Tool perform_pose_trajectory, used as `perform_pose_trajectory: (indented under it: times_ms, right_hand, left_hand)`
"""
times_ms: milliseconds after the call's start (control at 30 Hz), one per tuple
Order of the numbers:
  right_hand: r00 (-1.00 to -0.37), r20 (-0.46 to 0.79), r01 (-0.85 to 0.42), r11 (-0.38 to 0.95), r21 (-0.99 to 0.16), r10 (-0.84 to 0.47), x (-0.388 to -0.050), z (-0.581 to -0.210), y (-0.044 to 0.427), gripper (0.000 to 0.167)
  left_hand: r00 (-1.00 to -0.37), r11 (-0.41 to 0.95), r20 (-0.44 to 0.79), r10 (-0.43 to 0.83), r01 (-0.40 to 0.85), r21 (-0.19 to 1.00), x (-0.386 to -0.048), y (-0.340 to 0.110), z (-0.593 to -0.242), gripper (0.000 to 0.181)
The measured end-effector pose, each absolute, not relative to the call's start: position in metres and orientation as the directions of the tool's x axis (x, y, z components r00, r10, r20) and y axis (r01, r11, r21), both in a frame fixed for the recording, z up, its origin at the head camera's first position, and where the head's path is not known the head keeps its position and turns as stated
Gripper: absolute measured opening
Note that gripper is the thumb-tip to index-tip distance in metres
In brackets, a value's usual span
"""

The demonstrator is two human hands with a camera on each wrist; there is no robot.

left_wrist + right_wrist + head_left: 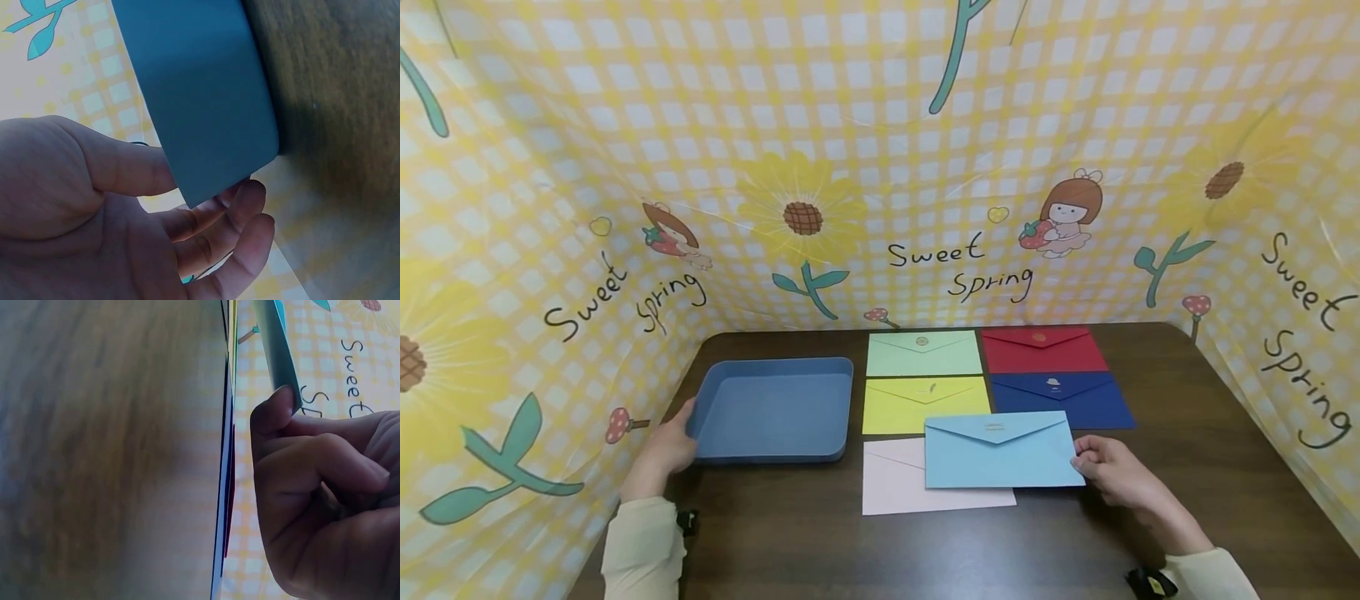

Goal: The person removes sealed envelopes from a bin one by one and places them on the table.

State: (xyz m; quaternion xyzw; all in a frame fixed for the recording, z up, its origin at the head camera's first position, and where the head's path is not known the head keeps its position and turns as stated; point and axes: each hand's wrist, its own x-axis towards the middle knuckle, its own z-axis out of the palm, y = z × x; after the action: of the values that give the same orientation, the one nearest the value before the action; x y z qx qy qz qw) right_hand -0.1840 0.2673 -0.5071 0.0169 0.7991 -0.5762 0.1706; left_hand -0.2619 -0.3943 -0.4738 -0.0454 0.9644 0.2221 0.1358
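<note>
My right hand (pixel 1116 471) pinches the right end of a light blue envelope (pixel 1000 462), flap side up. The right wrist view shows that envelope (pixel 281 359) raised off the tabletop, its edge between my thumb and fingers. Below it, a pale pink envelope (pixel 891 492) is partly covered. At the left, my left hand (pixel 668 446) holds the left side of a blue rectangular tray (pixel 775 460). Seen from the left wrist, the thumb lies on one side of the tray's wall (pixel 206 94) and curled fingers lie on the other. Nothing lies inside the tray.
Right of the tray lie a mint green envelope (pixel 922 360), a yellow one (pixel 895 408), a red one (pixel 1045 354) and a dark blue one (pixel 1067 404). The brown table (pixel 820 542) backs onto a yellow checked cloth (pixel 880 125) that also hangs at both sides.
</note>
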Motion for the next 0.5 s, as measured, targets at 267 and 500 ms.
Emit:
perform_pose_trajectory:
  times_ms: [267,500]
  right_hand:
    - [-0.935,-0.308,0.232,0.351,-0.907,-0.178,-0.182,-0.508,0.280,0.017]
    - [-0.928,-0.328,0.253,0.351,-0.901,-0.175,-0.179,-0.509,0.294,0.016]
  left_hand:
    - [-0.962,0.903,-0.273,-0.025,-0.138,0.406,-0.261,-0.393,-0.474,0.078]
    - [-0.962,0.902,-0.272,-0.021,-0.135,0.410,-0.261,-0.393,-0.473,0.078]
